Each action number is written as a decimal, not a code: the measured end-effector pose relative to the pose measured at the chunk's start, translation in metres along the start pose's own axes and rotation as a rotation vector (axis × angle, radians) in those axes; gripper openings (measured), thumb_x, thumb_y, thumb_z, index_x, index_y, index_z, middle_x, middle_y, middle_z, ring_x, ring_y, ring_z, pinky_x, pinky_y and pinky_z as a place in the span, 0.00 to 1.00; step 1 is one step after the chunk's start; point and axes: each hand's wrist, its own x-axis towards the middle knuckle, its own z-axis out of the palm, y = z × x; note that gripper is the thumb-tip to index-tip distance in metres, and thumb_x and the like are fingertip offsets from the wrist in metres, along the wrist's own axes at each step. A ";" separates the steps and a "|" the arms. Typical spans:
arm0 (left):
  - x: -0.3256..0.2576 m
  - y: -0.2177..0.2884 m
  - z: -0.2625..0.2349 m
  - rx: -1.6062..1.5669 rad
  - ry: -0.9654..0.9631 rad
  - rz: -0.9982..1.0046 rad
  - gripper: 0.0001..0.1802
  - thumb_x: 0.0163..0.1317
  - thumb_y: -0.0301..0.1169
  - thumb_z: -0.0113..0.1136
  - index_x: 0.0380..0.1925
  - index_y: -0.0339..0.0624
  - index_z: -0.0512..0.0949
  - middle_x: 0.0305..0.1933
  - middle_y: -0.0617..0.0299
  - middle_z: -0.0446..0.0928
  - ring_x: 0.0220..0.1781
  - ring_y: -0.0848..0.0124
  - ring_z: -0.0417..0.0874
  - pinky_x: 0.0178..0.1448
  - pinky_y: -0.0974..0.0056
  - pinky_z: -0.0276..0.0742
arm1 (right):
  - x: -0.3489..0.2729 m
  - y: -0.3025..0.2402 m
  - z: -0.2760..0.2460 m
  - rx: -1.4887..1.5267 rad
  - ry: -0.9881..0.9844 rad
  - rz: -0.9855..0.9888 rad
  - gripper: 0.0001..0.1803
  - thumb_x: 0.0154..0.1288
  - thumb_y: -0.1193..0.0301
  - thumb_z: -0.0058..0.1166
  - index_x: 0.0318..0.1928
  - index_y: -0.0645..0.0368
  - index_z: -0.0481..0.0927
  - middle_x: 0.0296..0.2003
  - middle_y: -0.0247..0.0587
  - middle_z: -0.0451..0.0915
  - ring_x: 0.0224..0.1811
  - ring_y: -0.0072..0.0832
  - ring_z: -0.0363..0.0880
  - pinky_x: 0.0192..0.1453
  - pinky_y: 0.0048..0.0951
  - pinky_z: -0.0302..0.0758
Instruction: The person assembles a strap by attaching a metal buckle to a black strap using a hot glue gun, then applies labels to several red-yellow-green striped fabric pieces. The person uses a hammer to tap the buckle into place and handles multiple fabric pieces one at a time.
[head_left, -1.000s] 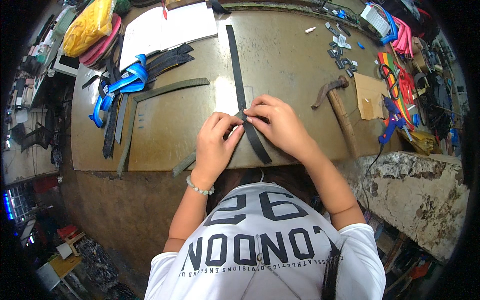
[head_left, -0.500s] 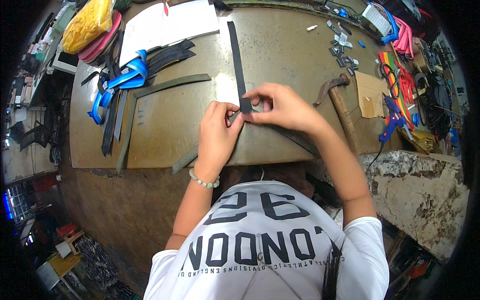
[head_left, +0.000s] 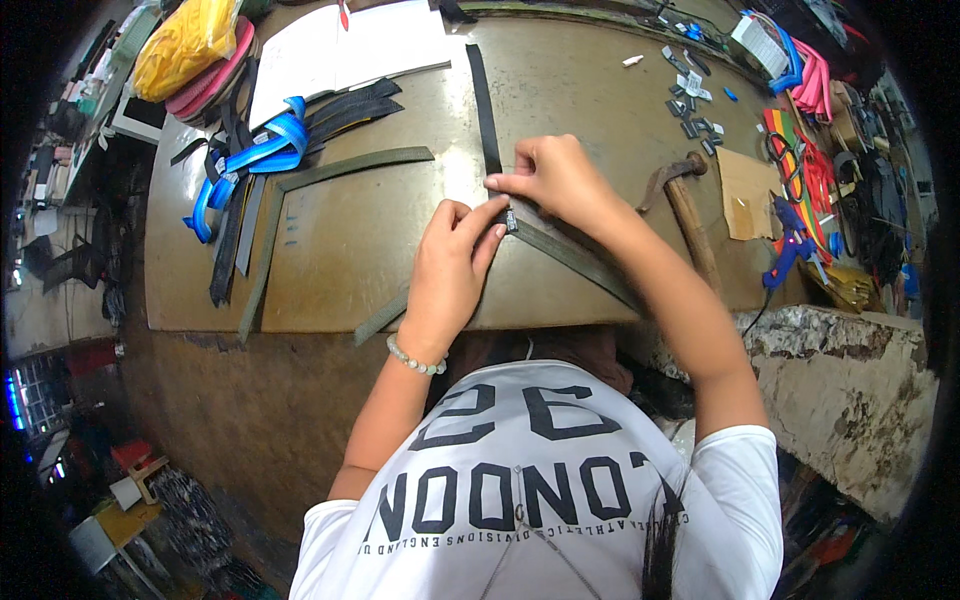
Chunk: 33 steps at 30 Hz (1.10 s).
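Note:
A long narrow black webbing strap (head_left: 481, 100) lies on the table, running from the far side toward me. My left hand (head_left: 447, 265), wearing a bead bracelet, is closed with thumb and forefinger at the strap's near end. A small dark tag with light marks (head_left: 511, 219) shows beside those fingertips. Just beyond, my right hand (head_left: 560, 180) pinches at the strap, thumb and forefinger on its edge. An olive-grey strip (head_left: 575, 260) slants away under my right forearm. Fingers partly hide the strap's near end.
On the left lie a bent olive strip (head_left: 262, 250), blue straps (head_left: 270, 150) and black straps (head_left: 350, 108), below an open notebook (head_left: 390, 45). To the right are a hammer (head_left: 692, 230), cardboard (head_left: 748, 190), a blue glue gun (head_left: 790, 250) and several small dark pieces (head_left: 690, 105).
My right hand has shifted slightly up along the strap. The black end piece between my fingers has turned, and a tag with light marks now shows. The view has shifted slightly.

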 end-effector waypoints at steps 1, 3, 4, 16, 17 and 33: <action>0.000 -0.001 0.000 0.046 -0.005 0.037 0.12 0.62 0.28 0.66 0.46 0.42 0.84 0.35 0.56 0.72 0.31 0.64 0.75 0.38 0.61 0.74 | -0.003 0.001 -0.002 -0.188 0.093 -0.054 0.17 0.62 0.58 0.64 0.29 0.61 0.81 0.28 0.55 0.80 0.26 0.53 0.80 0.34 0.45 0.78; 0.000 -0.002 0.001 0.071 -0.005 0.074 0.14 0.63 0.28 0.65 0.49 0.45 0.85 0.35 0.55 0.72 0.32 0.63 0.75 0.40 0.60 0.74 | -0.015 0.005 -0.006 -0.190 0.160 -0.171 0.15 0.64 0.60 0.62 0.31 0.61 0.81 0.31 0.53 0.82 0.30 0.52 0.81 0.37 0.44 0.78; -0.001 -0.003 0.001 0.083 0.000 0.084 0.15 0.63 0.28 0.65 0.51 0.47 0.85 0.35 0.55 0.72 0.33 0.63 0.75 0.40 0.60 0.74 | -0.022 0.008 -0.007 -0.198 0.152 -0.197 0.14 0.64 0.61 0.61 0.32 0.60 0.82 0.33 0.51 0.82 0.33 0.51 0.81 0.39 0.43 0.78; -0.001 -0.008 0.002 0.030 0.018 0.090 0.16 0.63 0.29 0.66 0.52 0.44 0.84 0.34 0.56 0.72 0.33 0.65 0.75 0.39 0.62 0.73 | -0.043 0.036 -0.009 -0.412 0.121 -0.810 0.17 0.55 0.74 0.58 0.47 0.51 0.84 0.49 0.28 0.80 0.45 0.32 0.78 0.46 0.33 0.81; -0.001 -0.009 0.002 0.037 0.018 0.093 0.16 0.62 0.28 0.66 0.52 0.44 0.84 0.34 0.56 0.72 0.33 0.65 0.74 0.39 0.62 0.73 | -0.043 0.036 -0.008 -0.417 0.129 -0.824 0.17 0.55 0.74 0.58 0.48 0.51 0.84 0.49 0.28 0.81 0.45 0.32 0.77 0.46 0.32 0.80; -0.001 -0.008 0.002 0.068 0.007 0.100 0.17 0.62 0.28 0.66 0.52 0.43 0.84 0.35 0.56 0.72 0.33 0.64 0.75 0.40 0.62 0.74 | -0.046 0.041 -0.003 -0.370 0.147 -0.797 0.22 0.54 0.75 0.59 0.53 0.52 0.82 0.51 0.30 0.81 0.45 0.35 0.78 0.48 0.34 0.80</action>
